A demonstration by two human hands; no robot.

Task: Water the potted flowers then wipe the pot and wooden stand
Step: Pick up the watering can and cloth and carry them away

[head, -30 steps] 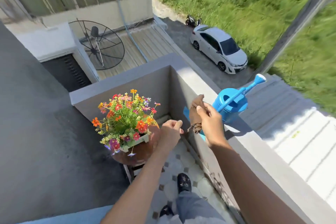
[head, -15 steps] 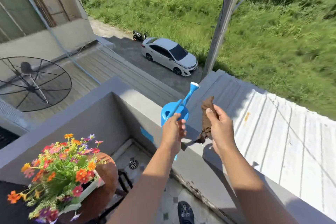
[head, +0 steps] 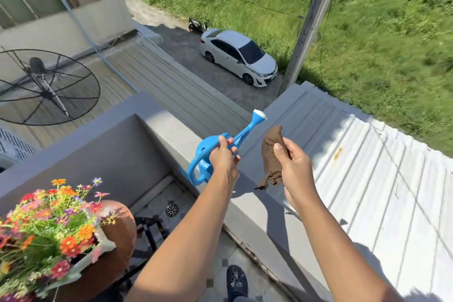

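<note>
Brimming terracotta pot (multicoloured flowers)

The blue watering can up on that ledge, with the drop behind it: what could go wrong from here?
The left hand grips the watering can right at the parapet ledge; a slip could send it onto the metal roof beyond.

The right hand pinches the brown cloth loosely over that same edge, so it could drop outside.

Swinging the can toward the flowers might spill water on the tiled floor.
</note>
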